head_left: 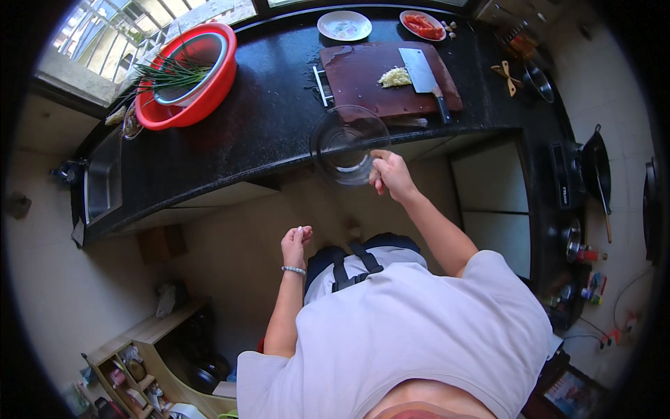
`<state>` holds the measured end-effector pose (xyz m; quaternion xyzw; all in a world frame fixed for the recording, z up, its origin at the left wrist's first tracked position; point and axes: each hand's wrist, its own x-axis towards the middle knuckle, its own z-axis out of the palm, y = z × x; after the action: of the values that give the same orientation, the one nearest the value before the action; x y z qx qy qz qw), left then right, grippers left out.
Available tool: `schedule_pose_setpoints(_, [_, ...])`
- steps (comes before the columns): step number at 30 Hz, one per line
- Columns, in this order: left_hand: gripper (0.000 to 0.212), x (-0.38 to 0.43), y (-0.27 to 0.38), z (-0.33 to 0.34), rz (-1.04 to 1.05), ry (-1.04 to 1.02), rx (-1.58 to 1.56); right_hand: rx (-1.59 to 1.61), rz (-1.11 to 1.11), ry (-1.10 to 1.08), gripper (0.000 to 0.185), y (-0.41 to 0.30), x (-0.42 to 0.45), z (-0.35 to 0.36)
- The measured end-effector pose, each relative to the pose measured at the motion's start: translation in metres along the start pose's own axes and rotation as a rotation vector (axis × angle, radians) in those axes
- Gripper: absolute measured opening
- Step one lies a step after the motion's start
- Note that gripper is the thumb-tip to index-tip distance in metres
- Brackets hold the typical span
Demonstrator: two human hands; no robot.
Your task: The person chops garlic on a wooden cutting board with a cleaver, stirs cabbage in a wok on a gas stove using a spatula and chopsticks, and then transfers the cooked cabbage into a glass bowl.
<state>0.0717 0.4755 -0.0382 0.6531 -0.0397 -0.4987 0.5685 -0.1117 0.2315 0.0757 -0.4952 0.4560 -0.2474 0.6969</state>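
My right hand (391,174) grips the rim of a clear round glass dish (343,157), held over the counter's front edge. The dish overlaps the near left corner of a dark red cutting board (356,78) in view; I cannot tell whether they touch. On that board lie a heap of chopped pale garlic (395,77) and a cleaver (419,68) with a dark handle. My left hand (297,243) hangs before my body with its fingers curled, and nothing shows in it.
A red basin (222,86) holds a smaller bowl with green stalks (180,76). At the back stand a white plate (344,26) and a plate of cut red pieces (423,26). To the right are a wok (596,162) and a metal bowl (538,83); a sink (103,178) is left.
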Motion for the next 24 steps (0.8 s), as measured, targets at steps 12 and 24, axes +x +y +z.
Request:
schedule_pose_setpoints(12, [0.022, -0.028, 0.002, -0.116, 0.110, 0.401, -0.223, -0.071, 0.108, 0.000, 0.018, 0.009, 0.114, 0.074])
schedule_pose_setpoints(24, [0.023, -0.014, 0.063, -0.398, 0.231, 0.627, -0.270, 0.324, 0.193, 0.651, 0.048, 0.035, 0.137, 0.143])
